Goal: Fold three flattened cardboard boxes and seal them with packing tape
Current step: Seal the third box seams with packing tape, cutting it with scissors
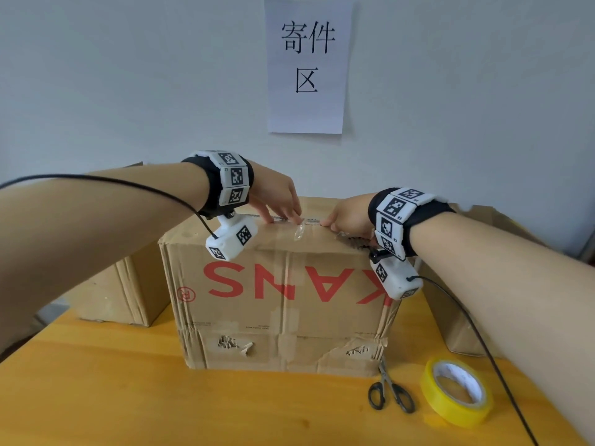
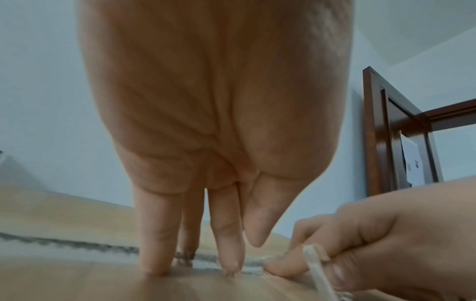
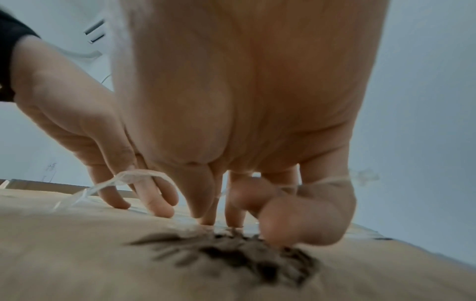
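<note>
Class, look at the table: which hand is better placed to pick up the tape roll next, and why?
The right hand: the tape roll lies on the table's right side, beneath the right forearm; the left hand would cross the box.

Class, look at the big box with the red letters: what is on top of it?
Both hands press on the box: left hand, right hand, along clear tape over its top seam. The far part of the top is hidden.

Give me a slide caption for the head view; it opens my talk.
Both hands press clear tape along the cardboard box top seam; scissors and tape roll wait nearby.

L hand (image 1: 279, 197) fingers straight, pressing down; R hand (image 1: 348, 217) curled.
</note>
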